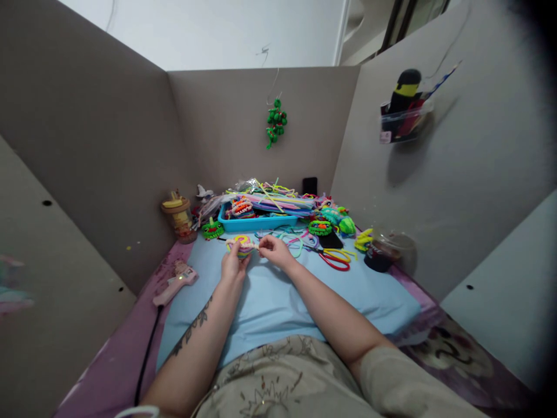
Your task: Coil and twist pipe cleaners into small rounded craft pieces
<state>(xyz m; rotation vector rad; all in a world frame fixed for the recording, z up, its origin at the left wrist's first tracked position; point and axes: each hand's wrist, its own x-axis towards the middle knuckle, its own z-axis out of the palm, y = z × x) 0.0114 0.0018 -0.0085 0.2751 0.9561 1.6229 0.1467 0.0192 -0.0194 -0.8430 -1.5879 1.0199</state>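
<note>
My left hand is closed on a small round pipe-cleaner piece in yellow, pink and other pastel stripes, holding it above the light blue cloth. My right hand pinches a pale pink twisted strand that runs out from the right side of this piece. The fingertips partly hide where the strand ends. Just right of my right hand lie scissors with red handles, beside yellow pipe cleaners.
Behind the hands, a blue tray holds many pastel pipe cleaners. Green pipe-cleaner figures stand around it. A lidded cup and a pink corded tool are left; a dark-based clear cup is right. Grey panels enclose the table.
</note>
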